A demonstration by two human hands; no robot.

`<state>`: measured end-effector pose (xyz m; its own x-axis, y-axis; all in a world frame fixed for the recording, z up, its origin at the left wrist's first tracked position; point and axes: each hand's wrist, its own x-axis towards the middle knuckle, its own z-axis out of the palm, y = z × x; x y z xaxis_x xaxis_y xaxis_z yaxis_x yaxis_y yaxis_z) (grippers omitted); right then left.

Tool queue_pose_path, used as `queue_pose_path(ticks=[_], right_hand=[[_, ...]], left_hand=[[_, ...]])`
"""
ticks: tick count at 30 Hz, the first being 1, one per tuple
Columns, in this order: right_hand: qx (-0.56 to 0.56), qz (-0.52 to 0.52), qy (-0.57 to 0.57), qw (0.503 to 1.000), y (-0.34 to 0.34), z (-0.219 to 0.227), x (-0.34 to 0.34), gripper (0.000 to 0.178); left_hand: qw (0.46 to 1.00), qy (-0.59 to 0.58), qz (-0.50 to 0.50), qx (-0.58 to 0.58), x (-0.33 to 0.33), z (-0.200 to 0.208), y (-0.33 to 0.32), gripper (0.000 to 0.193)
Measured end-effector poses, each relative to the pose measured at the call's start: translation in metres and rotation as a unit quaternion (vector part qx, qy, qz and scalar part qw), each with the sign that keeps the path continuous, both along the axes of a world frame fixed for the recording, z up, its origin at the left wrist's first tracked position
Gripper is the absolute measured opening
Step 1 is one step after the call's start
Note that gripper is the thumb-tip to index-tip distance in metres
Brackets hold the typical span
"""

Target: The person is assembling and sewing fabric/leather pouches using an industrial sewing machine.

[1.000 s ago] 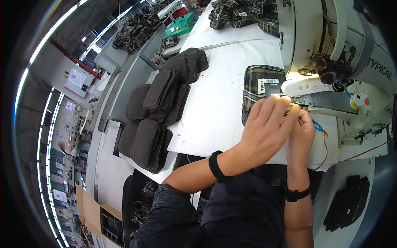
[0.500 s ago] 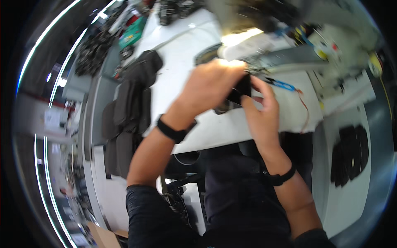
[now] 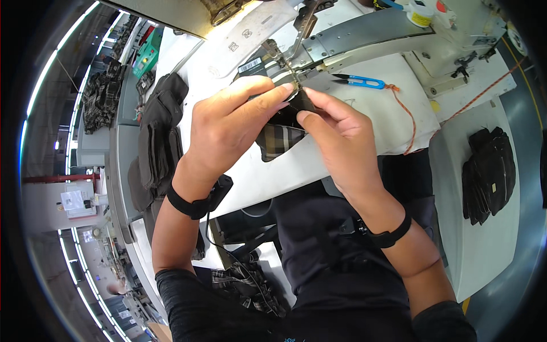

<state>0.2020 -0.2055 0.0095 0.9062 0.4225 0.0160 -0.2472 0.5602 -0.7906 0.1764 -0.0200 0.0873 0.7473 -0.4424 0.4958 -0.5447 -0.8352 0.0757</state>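
Note:
Between my hands is a dark fabric piece (image 3: 279, 141) with a plaid underside, its upper edge beside the presser foot (image 3: 295, 84) of a sewing machine (image 3: 342, 43). My left hand (image 3: 231, 122) pinches its upper edge between thumb and fingertips, close to the needle area. From the other side, my right hand (image 3: 342, 137) grips the same piece with thumb and forefinger. The lower plaid part hangs flat on the white table, and the fingers hide some of the cloth. Blue-handled thread snips (image 3: 364, 82) lie beyond my right hand, tied to an orange cord (image 3: 411, 122).
A stack of dark fabric pieces (image 3: 156, 134) lies at the left table edge. Another dark pile (image 3: 489, 174) rests on a white surface at right. Plaid cloth (image 3: 248, 282) lies below the table. A thread spool (image 3: 420, 12) stands by the machine.
The view has shifted and sharpened, bringing the needle area into sight. My left hand has moved left, away from my right. More of the plaid cloth shows below the fingers.

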Motion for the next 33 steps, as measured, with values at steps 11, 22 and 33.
queue_pose_path(ticks=[11, 22, 33], right_hand=[[0.018, -0.036, 0.009, 0.999, 0.021, -0.002, 0.015, 0.030], [-0.027, -0.054, -0.060, 0.996, 0.023, -0.002, 0.013, 0.029], [-0.074, -0.036, -0.023, 0.996, 0.019, 0.002, 0.015, 0.030]], left_hand=[[0.996, -0.017, 0.022, 0.080, 0.013, 0.007, 0.009, 0.039], [0.998, 0.015, 0.017, 0.059, 0.016, 0.010, 0.018, 0.042], [0.991, 0.051, 0.084, 0.091, 0.014, 0.028, -0.008, 0.023]])
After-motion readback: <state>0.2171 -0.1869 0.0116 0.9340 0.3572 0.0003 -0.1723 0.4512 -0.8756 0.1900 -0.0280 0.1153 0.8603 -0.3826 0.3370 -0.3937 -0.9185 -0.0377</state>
